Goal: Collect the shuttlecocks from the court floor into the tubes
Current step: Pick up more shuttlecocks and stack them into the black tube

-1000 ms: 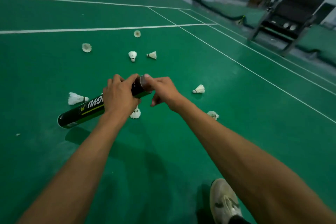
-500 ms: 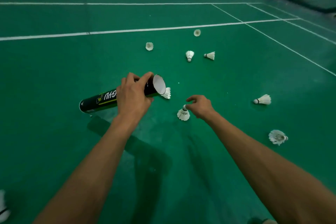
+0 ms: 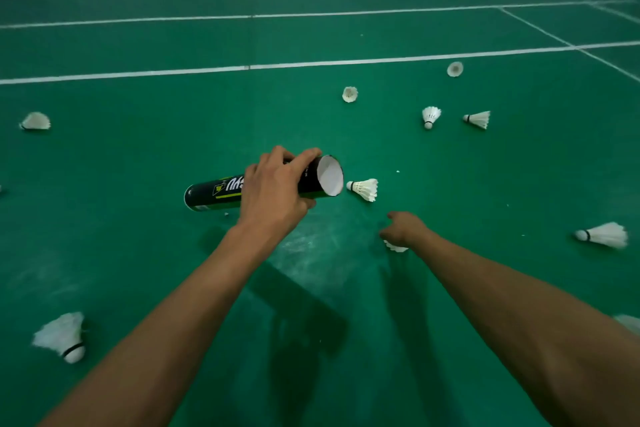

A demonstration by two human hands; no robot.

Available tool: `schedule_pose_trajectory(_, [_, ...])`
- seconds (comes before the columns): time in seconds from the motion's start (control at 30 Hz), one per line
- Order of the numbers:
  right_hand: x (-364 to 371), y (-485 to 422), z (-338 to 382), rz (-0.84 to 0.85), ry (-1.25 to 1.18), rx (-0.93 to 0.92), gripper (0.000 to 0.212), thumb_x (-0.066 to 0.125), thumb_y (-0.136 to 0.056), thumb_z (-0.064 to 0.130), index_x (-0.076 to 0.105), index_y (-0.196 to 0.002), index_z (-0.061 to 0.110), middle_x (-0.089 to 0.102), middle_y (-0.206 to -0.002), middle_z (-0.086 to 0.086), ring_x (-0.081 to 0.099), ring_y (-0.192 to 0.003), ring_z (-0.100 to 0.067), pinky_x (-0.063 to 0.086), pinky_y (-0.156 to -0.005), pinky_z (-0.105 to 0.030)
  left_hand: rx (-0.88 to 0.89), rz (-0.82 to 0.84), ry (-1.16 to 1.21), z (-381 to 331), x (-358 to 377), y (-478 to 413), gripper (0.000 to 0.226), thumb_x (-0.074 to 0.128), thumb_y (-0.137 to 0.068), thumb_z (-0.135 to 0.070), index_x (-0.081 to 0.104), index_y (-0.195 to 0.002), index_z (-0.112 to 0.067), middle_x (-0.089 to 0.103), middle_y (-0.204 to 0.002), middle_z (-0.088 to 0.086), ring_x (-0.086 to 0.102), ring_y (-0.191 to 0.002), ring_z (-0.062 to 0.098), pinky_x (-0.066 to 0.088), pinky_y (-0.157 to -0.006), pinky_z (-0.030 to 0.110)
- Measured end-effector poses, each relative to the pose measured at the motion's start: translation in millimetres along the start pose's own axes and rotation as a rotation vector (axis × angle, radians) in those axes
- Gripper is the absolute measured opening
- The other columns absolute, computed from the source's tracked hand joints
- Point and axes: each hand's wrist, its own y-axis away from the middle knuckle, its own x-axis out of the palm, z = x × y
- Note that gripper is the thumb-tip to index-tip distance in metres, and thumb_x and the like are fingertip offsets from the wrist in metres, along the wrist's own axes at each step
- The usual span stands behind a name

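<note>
left hand (image 3: 273, 198): fingers wrapped round black tube (image 3: 214, 192) near its open mouth | right hand (image 3: 403, 229): fingers curled onto shuttlecock (image 3: 394, 247) at court floor (image 3: 138, 156), mostly hidden | 2nd shuttlecock (image 3: 363, 188): just beside tube mouth

The left hand (image 3: 273, 194) grips the black tube (image 3: 214, 192), fingers (image 3: 304, 158) near its open mouth. The right hand (image 3: 403, 229) curls over a shuttlecock (image 3: 396, 247); a second shuttlecock (image 3: 363, 188) lies just beyond those fingers.
</note>
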Motion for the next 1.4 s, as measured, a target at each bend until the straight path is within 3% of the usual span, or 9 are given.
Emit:
schedule_pose_trajectory(0.3, [21, -8, -14, -0.089, -0.082, -0.049, 0.026, 0.072, -0.087, 0.018, 0.071, -0.110, 0.008, 0.070, -0.111, -0.015, 0.065, -0.105, -0.032, 0.049, -0.082, -0.029, -0.112, 0.034, -0.093, -1, -3, 1, 0.086, 0.089, -0.072, -0.038, 0.047, -0.146, -0.042, 0.054, -0.122, 0.003, 0.051, -0.113, 0.026, 0.039, -0.095, 0.040])
schedule_pose_trajectory(0.47, [-16, -18, 7, 0.188, -0.895, 0.047, 0.015, 0.065, -0.099, 0.016, 0.060, -0.091, 0.004, 0.057, -0.080, -0.013, 0.054, -0.062, -0.020, 0.055, -0.054, -0.030, -0.129, 0.066, -0.120, -34, 2, -24, 0.085, 0.089, -0.072, -0.040, 0.047, -0.146, -0.042, 0.055, -0.122, 0.004, 0.053, -0.114, 0.027, 0.041, -0.096, 0.041])
schedule_pose_trajectory(0.7, [-106, 2, -22, 0.573, -1.903, -0.056, 0.009, 0.058, -0.100, 0.003, 0.061, -0.103, -0.005, 0.060, -0.106, -0.018, 0.060, -0.089, -0.024, 0.063, -0.075, -0.034, -0.140, 0.139, -0.103, -113, 7, -63, 0.086, 0.091, -0.069, -0.040, 0.049, -0.144, -0.041, 0.057, -0.119, 0.008, 0.057, -0.112, 0.033, 0.049, -0.095, 0.046])
schedule_pose_trajectory(0.83, [-134, 8, -37, 0.745, -1.760, -0.388, 0.056, 0.068, -0.090, 0.000, 0.048, -0.142, 0.009, 0.062, -0.122, -0.020, 0.068, -0.097, -0.030, 0.059, -0.089, -0.043, -0.182, 0.135, -0.075, -134, -3, -77, 0.087, 0.093, -0.064, -0.041, 0.051, -0.141, -0.042, 0.061, -0.118, 0.006, 0.061, -0.107, 0.033, 0.052, -0.093, 0.047])
schedule_pose_trajectory(0.93, [-151, 17, -30, 0.737, -1.639, -0.552, 0.058, 0.068, -0.088, -0.001, 0.056, -0.138, 0.025, 0.070, -0.107, -0.011, 0.070, -0.095, -0.030, 0.059, -0.092, -0.047, -0.180, 0.131, -0.072, -138, -6, -86, 0.088, 0.095, -0.062, -0.038, 0.053, -0.139, -0.042, 0.062, -0.117, 0.007, 0.062, -0.107, 0.034, 0.054, -0.092, 0.049])
schedule_pose_trajectory(1.07, [-167, 23, -23, 0.435, -1.501, -0.498, 0.026, 0.074, -0.092, 0.018, 0.065, -0.115, 0.010, 0.072, -0.099, -0.011, 0.072, -0.089, -0.028, 0.061, -0.086, -0.042, -0.177, 0.128, -0.097, -128, -6, -92, 0.090, 0.095, -0.063, -0.038, 0.052, -0.142, -0.041, 0.060, -0.118, 0.011, 0.060, -0.109, 0.035, 0.054, -0.091, 0.049])
schedule_pose_trajectory(1.23, [-182, 21, -22, -0.057, -1.379, -0.496, 0.032, 0.068, -0.095, 0.042, 0.074, -0.110, 0.014, 0.074, -0.111, -0.007, 0.065, -0.086, -0.018, 0.058, -0.068, -0.033, -0.126, 0.139, -0.089, -115, 14, -87, 0.086, 0.093, -0.067, -0.040, 0.050, -0.143, -0.042, 0.056, -0.112, 0.008, 0.057, -0.108, 0.035, 0.052, -0.088, 0.045])
schedule_pose_trajectory(1.33, [-177, 24, -1, -0.138, -0.998, -0.663, 0.038, 0.063, -0.097, 0.047, 0.078, -0.101, 0.012, 0.069, -0.116, -0.011, 0.060, -0.100, -0.018, 0.054, -0.079, -0.040, -0.143, 0.146, 0.010, -108, 28, -90, 0.084, 0.093, -0.066, -0.041, 0.052, -0.140, -0.043, 0.054, -0.106, 0.004, 0.058, -0.103, 0.032, 0.052, -0.085, 0.043])
schedule_pose_trajectory(1.4, [-164, 22, 17, -0.183, -0.642, -0.745, 0.043, 0.056, -0.100, 0.049, 0.079, -0.103, 0.013, 0.055, -0.141, -0.015, 0.051, -0.128, -0.020, 0.044, -0.106, -0.041, -0.140, 0.187, 0.106, -109, 34, -100, 0.084, 0.090, -0.060, -0.046, 0.054, -0.135, -0.046, 0.059, -0.105, 0.003, 0.062, -0.100, 0.030, 0.055, -0.086, 0.045])
